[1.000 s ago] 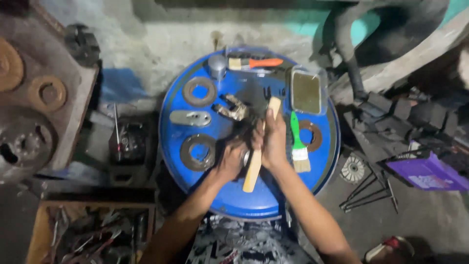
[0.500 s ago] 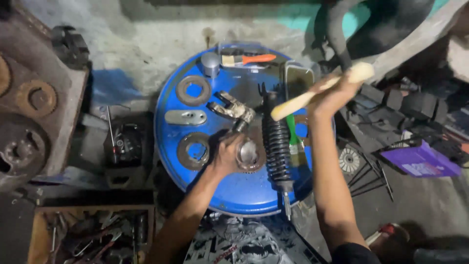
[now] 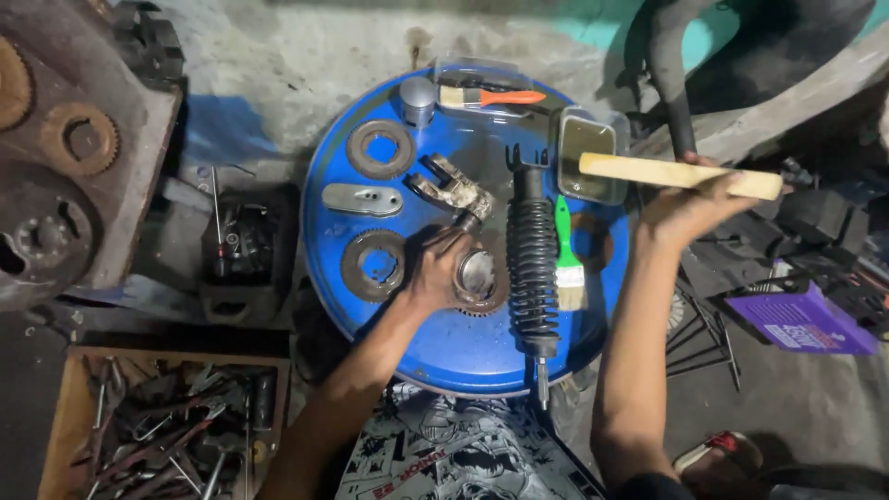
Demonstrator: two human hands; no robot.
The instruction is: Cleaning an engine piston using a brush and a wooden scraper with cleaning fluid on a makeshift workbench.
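Observation:
My left hand [image 3: 435,271] rests on a round geared metal part [image 3: 479,278] on the blue drum lid [image 3: 463,347], gripping its left side. My right hand [image 3: 690,206] is raised off the right edge of the lid and grips a pale wooden handle [image 3: 639,171] held level. A black coil shock absorber [image 3: 532,264] lies upright between the two hands. A green-handled brush [image 3: 567,259] lies right of the shock absorber.
On the lid lie two toothed rings [image 3: 378,148], a flat metal plate [image 3: 363,199], a linkage piece [image 3: 454,190], an orange-handled brush [image 3: 491,96], a metal tin [image 3: 588,153]. A wooden tool crate [image 3: 157,417] sits lower left. A purple box [image 3: 801,319] lies right.
My right hand lifted the wooden handle away from the lid centre and swung it up to the right. The shock absorber came into view. My left hand stays on the geared part.

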